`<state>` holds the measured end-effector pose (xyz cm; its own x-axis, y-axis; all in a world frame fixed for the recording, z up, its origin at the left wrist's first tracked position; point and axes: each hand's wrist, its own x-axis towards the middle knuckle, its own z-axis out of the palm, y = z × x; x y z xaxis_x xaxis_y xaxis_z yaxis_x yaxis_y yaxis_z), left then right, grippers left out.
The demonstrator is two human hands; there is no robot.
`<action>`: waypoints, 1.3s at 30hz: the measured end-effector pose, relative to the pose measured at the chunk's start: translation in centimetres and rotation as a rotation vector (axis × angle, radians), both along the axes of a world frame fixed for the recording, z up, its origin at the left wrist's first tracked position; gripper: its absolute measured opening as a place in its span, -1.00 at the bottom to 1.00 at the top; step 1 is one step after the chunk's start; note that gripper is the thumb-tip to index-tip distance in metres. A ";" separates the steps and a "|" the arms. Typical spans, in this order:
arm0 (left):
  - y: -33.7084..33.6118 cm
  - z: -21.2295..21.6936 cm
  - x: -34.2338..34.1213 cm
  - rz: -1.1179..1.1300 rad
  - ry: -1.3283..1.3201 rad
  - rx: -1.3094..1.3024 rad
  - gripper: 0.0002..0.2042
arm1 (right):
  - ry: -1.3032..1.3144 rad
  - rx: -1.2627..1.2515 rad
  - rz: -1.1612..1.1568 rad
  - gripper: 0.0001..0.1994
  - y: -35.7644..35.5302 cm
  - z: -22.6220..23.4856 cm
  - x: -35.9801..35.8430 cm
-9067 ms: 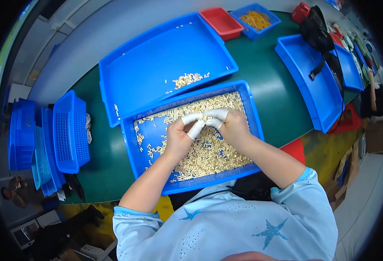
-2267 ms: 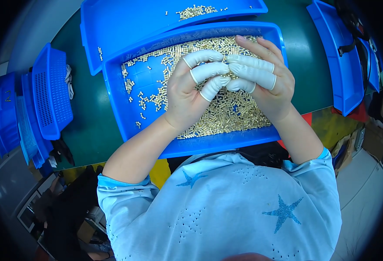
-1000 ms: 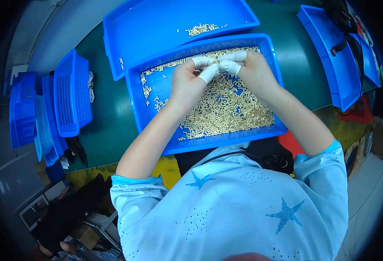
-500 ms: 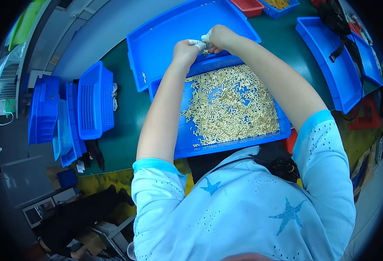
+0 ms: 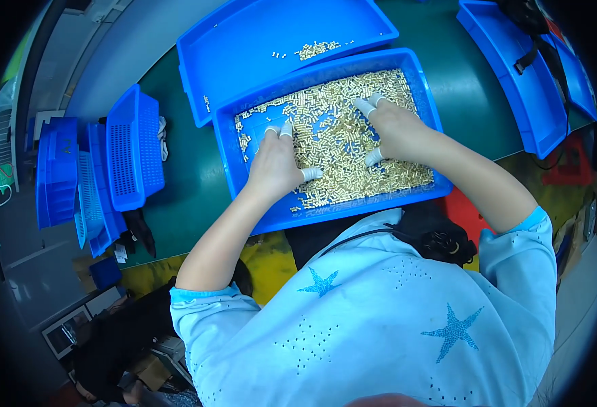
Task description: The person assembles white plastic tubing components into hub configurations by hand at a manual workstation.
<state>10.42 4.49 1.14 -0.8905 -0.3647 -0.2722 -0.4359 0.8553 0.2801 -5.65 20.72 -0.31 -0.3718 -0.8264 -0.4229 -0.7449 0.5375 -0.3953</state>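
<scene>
A blue tray (image 5: 429, 102) in front of me holds a wide layer of small brass-coloured cylindrical pieces (image 5: 342, 146). My left hand (image 5: 277, 163) rests at the left part of this layer, fingers spread, where some blue tray bottom shows. On the right side, my right hand (image 5: 399, 132) reaches into the pieces with thumb and fingers apart. White finger cots cover several fingertips on both hands. Beyond lies a second, larger blue tray (image 5: 258, 41), with a small heap of the same pieces (image 5: 317, 50) near its close edge and a few scattered ones.
Blue perforated baskets (image 5: 136, 149) and blue bins (image 5: 58, 169) stand at the left on the green table (image 5: 180, 214). Another blue tray (image 5: 515, 81) lies at the right, with a black strap (image 5: 530, 71) over it. A person in dark clothes is at lower left.
Both hands have come back from over the far tray, where they were together, and moved apart into the near tray's pieces. A small heap now shows in the far tray.
</scene>
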 end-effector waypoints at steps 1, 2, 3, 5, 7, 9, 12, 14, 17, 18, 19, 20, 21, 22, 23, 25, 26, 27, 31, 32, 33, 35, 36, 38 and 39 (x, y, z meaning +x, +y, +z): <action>0.2 -0.5 0.2 0.020 -0.003 0.015 -0.19 | 0.062 -0.096 0.032 -0.07 -0.1 -0.4 0.6; 0.5 -1.0 0.2 0.023 -0.001 0.012 -0.19 | 0.125 -0.191 0.063 -0.05 -0.1 -0.6 1.0; 0.8 -1.6 -0.1 -0.016 0.047 0.033 -0.21 | 0.050 -0.123 0.054 -0.13 -0.3 -0.6 0.9; 1.4 -2.1 -1.6 0.001 0.016 0.077 -0.17 | 0.054 -0.131 0.050 -0.19 -0.9 -1.6 0.8; 1.5 -2.9 -2.4 0.000 0.089 0.110 -0.22 | 0.061 -0.137 0.041 -0.25 -1.3 -2.4 0.9; 1.8 -3.5 -3.2 -0.004 0.166 0.122 -0.36 | 0.080 -0.236 0.012 -0.38 -1.3 -2.8 1.1; 1.8 -4.6 -3.9 -0.027 0.260 0.191 -0.37 | 0.085 -0.372 -0.056 -0.43 -0.8 -3.9 0.8; 1.7 -4.5 -4.1 -0.055 0.258 0.231 -0.38 | 0.079 -0.406 -0.107 -0.49 -0.7 -4.4 0.5; 1.1 -4.9 -4.1 0.138 0.220 0.379 -0.38 | -0.018 -0.402 -0.101 -0.49 -1.4 -4.5 0.0; 0.9 -4.8 -4.1 0.152 0.209 0.388 -0.38 | -0.051 -0.390 -0.105 -0.49 -1.5 -4.3 -0.1; 0.8 -5.0 -4.2 0.148 0.252 0.401 -0.38 | -0.028 -0.424 -0.084 -0.48 -1.5 -4.5 -0.4; 0.6 -5.2 -4.3 0.151 0.295 0.410 -0.39 | -0.006 -0.463 -0.058 -0.48 -1.5 -4.7 -0.6; 0.2 -5.6 -4.1 0.159 0.303 0.416 -0.40 | -0.042 -0.431 -0.060 -0.49 -1.8 -4.4 -0.6; 0.0 -5.9 -4.3 0.161 0.316 0.423 -0.42 | -0.074 -0.400 -0.065 -0.49 -1.9 -4.2 -0.9; 0.2 -6.0 -4.7 0.165 0.301 0.445 -0.43 | -0.082 -0.389 -0.094 -0.49 -1.7 -4.4 -1.1; 0.7 -5.8 -4.8 0.168 0.307 0.465 -0.44 | 0.041 -0.470 -0.021 -0.51 -1.5 -4.8 -1.3; 0.9 -5.7 -4.8 0.168 0.317 0.482 -0.45 | 0.033 -0.467 -0.034 -0.51 -1.5 -5.0 -1.3; 0.7 -5.9 -4.8 0.176 0.302 0.509 -0.45 | 0.004 -0.444 -0.037 -0.51 -1.6 -5.0 -1.2; 0.6 -6.2 -4.5 0.182 0.303 0.501 -0.46 | -0.061 -0.412 -0.054 -0.52 -1.7 -4.9 -0.9; 0.7 -6.1 -4.5 0.182 0.305 0.500 -0.46 | -0.068 -0.418 -0.062 -0.52 -1.6 -4.9 -0.9; 0.8 -6.0 -4.5 0.178 0.301 0.490 -0.46 | -0.066 -0.418 -0.060 -0.52 -1.5 -4.9 -0.9; 0.6 -6.2 -4.5 0.181 0.297 0.482 -0.46 | -0.038 -0.390 -0.047 -0.52 -1.6 -4.5 -0.8; 0.5 -6.3 -4.5 0.180 0.300 0.490 -0.46 | -0.039 -0.388 -0.043 -0.52 -1.6 -4.4 -0.8; 0.4 -6.3 -4.6 0.176 0.305 0.500 -0.46 | -0.035 -0.435 -0.055 -0.53 -1.5 -4.6 -0.8; 0.5 -6.3 -4.6 0.176 0.314 0.493 -0.45 | -0.033 -0.435 -0.054 -0.53 -1.6 -4.6 -0.9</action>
<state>5.80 4.95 -5.11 -0.8932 -0.4118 -0.1805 -0.3914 0.5146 0.7629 -6.58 19.11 -4.93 -0.4114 -0.9100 -0.0525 -0.7036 0.3536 -0.6164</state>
